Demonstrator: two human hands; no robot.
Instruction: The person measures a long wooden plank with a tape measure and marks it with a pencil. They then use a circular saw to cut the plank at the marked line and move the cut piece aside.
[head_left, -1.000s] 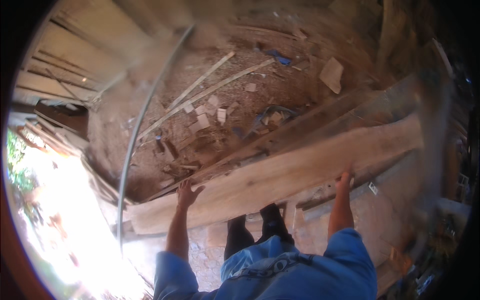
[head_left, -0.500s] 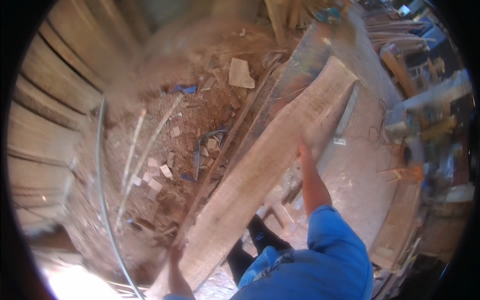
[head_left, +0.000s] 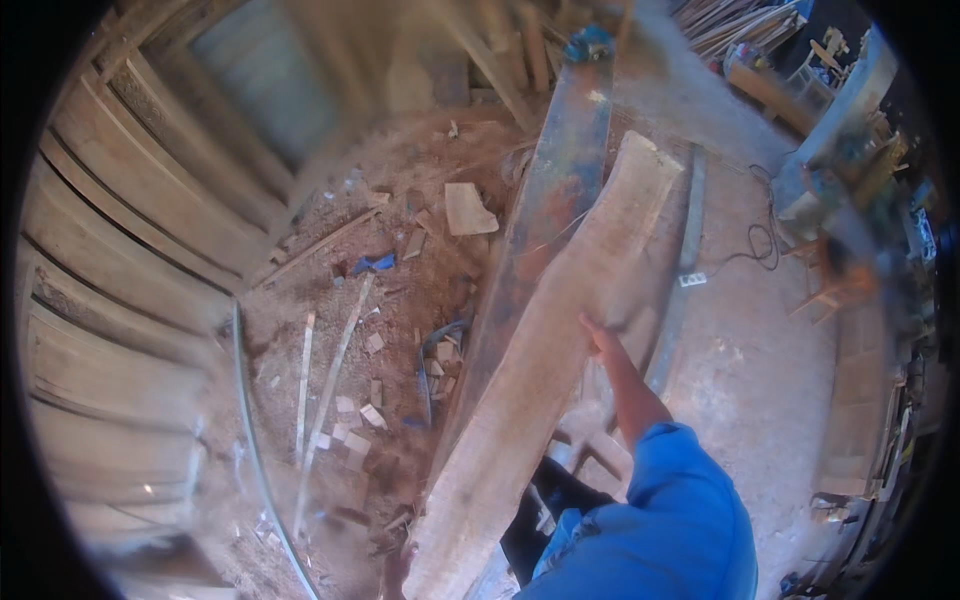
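A long, wide wooden plank (head_left: 535, 345) with wavy edges slants across the middle, its near end close to my body. My right hand (head_left: 602, 338) grips its right edge around mid-length. Its thumb or a finger lies along the top face, and the remaining fingers are hidden beneath. At the near end, my left hand (head_left: 397, 570) holds the left edge, partly cut off by the frame's lower rim and blurred. Under and beside the plank runs a long, dark, stained board (head_left: 560, 180).
Wood offcuts (head_left: 465, 208) and sawdust litter the ground on the left, along with thin strips (head_left: 325, 400) and a bent pipe (head_left: 255, 440). Right of the plank lie a metal bar (head_left: 690, 225), a white power socket (head_left: 692, 280) and a looped cable (head_left: 765, 245). Large boards (head_left: 120, 270) lean at left.
The view has swung, and the plank now points more steeply away from me. Both hands stay on it. The left forearm has slid mostly out of the picture.
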